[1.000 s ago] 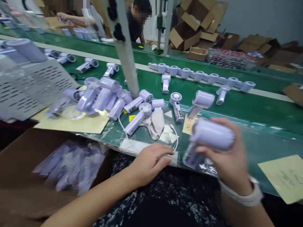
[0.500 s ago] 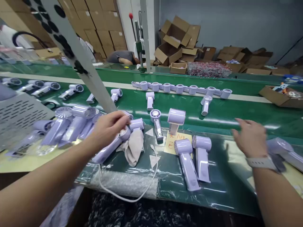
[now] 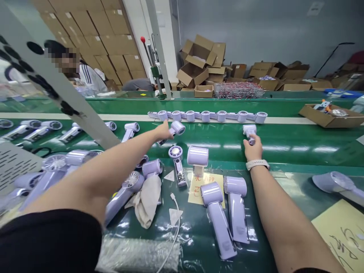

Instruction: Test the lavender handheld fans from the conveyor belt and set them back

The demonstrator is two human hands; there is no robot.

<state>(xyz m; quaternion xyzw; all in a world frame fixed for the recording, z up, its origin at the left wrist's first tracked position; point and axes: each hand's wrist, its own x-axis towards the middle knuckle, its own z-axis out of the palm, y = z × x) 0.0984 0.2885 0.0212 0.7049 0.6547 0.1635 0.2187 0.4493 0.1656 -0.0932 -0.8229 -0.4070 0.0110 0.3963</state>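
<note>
1. Biggest thing here: the green tabletop (image 3: pixel 284 142), running clean across from left to right.
2. Wall of stacked cartons (image 3: pixel 93 26), far left.
3. Spotted grey pole (image 3: pixel 71 87), slanting through the left side.
4. Row of lilac fans (image 3: pixel 206 116), end to end on a white stripe, far middle.
5. Two bigger lilac fans (image 3: pixel 223 231) lying side by side, near and a bit right of middle.
6. Left grip (image 3: pixel 162 132): reached out far, pretty much closed around the handle of the left-hand fan (image 3: pixel 178 128), which is tilted just on the near side of that row.
7. Right grip (image 3: pixel 254 148): fingers curled in on the handle of the right-hand fan (image 3: pixel 249 130), farther right, also nearer than the row.
8. Yellow note (image 3: pixel 193 193), near middle, with a standing fan (image 3: pixel 198 155) at its far edge.
9. Skinny white cable (image 3: pixel 179 217), near, left of the note.
</note>
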